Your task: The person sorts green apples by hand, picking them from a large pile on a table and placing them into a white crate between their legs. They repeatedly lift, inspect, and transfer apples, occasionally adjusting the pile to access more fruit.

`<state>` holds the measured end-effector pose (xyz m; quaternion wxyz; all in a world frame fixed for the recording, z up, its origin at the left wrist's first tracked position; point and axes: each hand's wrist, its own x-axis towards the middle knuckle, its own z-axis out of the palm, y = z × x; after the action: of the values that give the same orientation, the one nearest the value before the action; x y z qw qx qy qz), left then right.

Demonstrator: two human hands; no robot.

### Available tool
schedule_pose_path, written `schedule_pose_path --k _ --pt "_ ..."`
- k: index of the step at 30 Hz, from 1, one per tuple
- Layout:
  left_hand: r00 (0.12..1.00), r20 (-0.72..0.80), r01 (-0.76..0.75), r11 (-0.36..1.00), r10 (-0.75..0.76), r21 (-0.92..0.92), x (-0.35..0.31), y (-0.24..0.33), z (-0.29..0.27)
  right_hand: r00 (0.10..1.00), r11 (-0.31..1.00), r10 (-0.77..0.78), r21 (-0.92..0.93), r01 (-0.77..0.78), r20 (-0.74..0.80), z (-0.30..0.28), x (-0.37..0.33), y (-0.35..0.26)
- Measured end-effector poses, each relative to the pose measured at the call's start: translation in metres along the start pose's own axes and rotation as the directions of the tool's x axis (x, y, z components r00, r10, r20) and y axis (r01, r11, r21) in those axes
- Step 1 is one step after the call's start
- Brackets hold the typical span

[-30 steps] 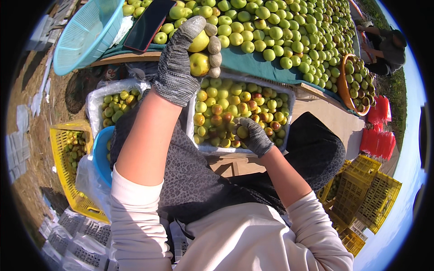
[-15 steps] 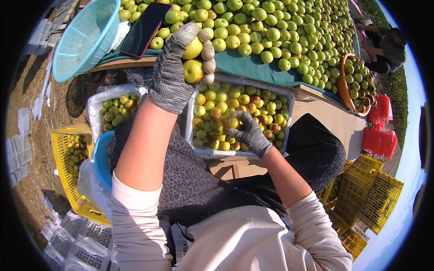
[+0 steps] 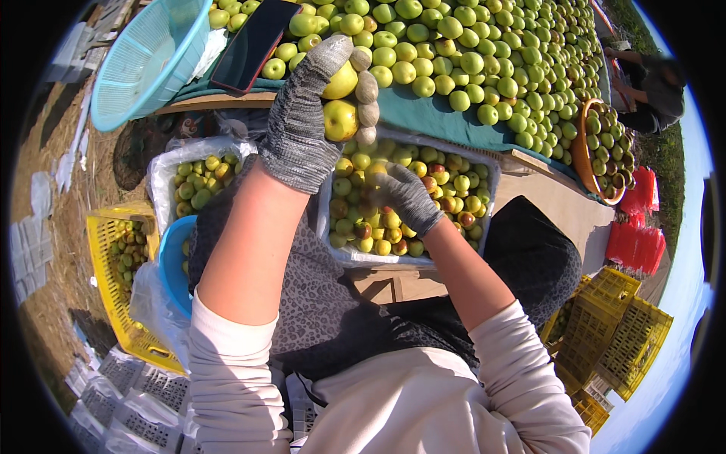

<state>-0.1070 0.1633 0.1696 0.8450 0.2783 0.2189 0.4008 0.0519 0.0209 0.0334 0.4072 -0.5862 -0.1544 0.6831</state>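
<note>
My left hand [image 3: 314, 113], in a grey knit glove with pale fingertips, is closed around two yellow-green jujubes [image 3: 340, 119] and holds them up in front of the table edge. Below and to its right is a white-lined crate [image 3: 493, 181] full of green, yellow and reddish-brown jujubes [image 3: 454, 183]. My right hand [image 3: 411, 200], gloved the same way, is over the crate's fruit with its fingers bent. Motion smears those fingertips, so whether they grip a jujube cannot be made out.
Green jujubes cover the cloth-topped table [image 3: 446, 121], with a phone [image 3: 255, 47] and light blue basket [image 3: 144, 68] at its left. An orange basket [image 3: 586, 155] stands right. Another lined crate [image 3: 160, 189], a yellow crate [image 3: 106, 280] and blue basin [image 3: 170, 265] sit left. Yellow crates [image 3: 605, 325] are stacked right.
My right hand has moved slightly up and left over the crate, away from where its thumb and finger were around a jujube. My left hand still holds its two jujubes. The whole view has shifted slightly.
</note>
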Motion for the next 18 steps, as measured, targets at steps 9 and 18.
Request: schedule_pose_path --k 9,18 --pt "1.0 -0.008 0.022 1.0 -0.022 0.004 -0.002 0.0 0.0 0.93 0.871 0.105 0.418 -0.256 0.351 -0.003 -0.035 -0.016" --pt "0.999 0.02 0.04 0.999 -0.04 -0.008 -0.001 0.0 0.0 0.902 0.907 -0.075 0.406 -0.116 0.426 0.016 -0.067 -0.036"
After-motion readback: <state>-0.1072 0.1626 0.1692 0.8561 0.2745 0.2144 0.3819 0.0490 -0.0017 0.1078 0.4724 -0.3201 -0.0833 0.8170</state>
